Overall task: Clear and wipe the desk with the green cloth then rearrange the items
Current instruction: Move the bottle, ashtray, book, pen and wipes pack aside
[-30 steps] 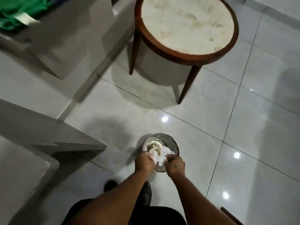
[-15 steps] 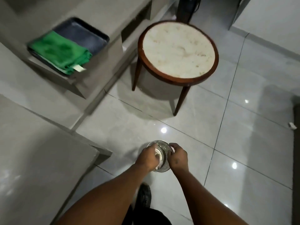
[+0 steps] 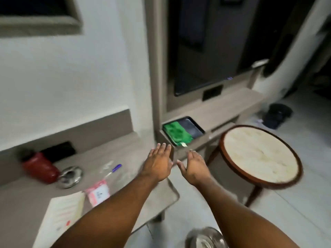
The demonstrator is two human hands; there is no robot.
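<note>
Both hands have come up from the metal bin (image 3: pixel 206 238) on the floor, where they were pressing white paper scraps a second ago; the view has swung up to the desk (image 3: pixel 125 158). The left hand (image 3: pixel 158 164) and right hand (image 3: pixel 194 168) are now empty, fingers spread, palms down, close beside each other and not touching, held out past the desk's far corner. The green cloth (image 3: pixel 176 134) lies folded on a dark tray (image 3: pixel 192 128), on the lower ledge just beyond that corner, ahead of both hands and untouched. Still on the desk: a red bottle (image 3: pixel 40 168) toward its back edge, a metal ashtray (image 3: pixel 69 176) just beside the bottle, a blue pen (image 3: pixel 116 167) mid-desk, a pink packet (image 3: pixel 97 192) and a paper booklet (image 3: pixel 60 213) nearer the front edge. Judgement: rubbish disposal looks finished; the reach points to the cloth next, though clearing is incomplete. The frame is motion-blurred, so small items are uncertain.
</note>
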